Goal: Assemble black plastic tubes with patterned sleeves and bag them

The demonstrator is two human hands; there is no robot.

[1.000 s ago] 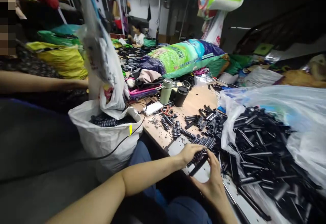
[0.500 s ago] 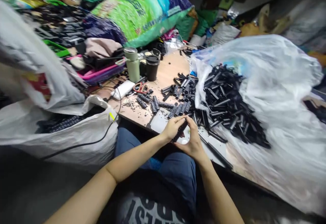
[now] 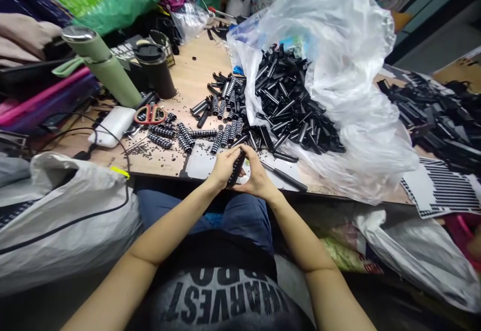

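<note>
Close to the table's front edge, both hands hold one black, tube-like plastic piece (image 3: 236,168) with rows of small dots along it. My left hand (image 3: 221,169) is closed on its left side, the fingers near its upper end. My right hand (image 3: 257,173) curves round the other side, thumb at the lower end and fingertips at the top. Part of the piece is hidden by the fingers. Just beyond lie several black-and-white ribbed tubes (image 3: 226,135). A dark rod-like tool (image 3: 287,177) rests right of my right hand.
A clear plastic bag (image 3: 349,70) spills a heap of black plastic parts (image 3: 289,105). Red-handled scissors (image 3: 150,114), a white box-like device (image 3: 112,126), a green bottle (image 3: 108,70) and a dark cup (image 3: 156,70) stand left. More black parts (image 3: 439,120) lie right.
The view has swung to the right, so the table's right side now shows and things appear further left. Both hands keep hold of the black plastic piece.
</note>
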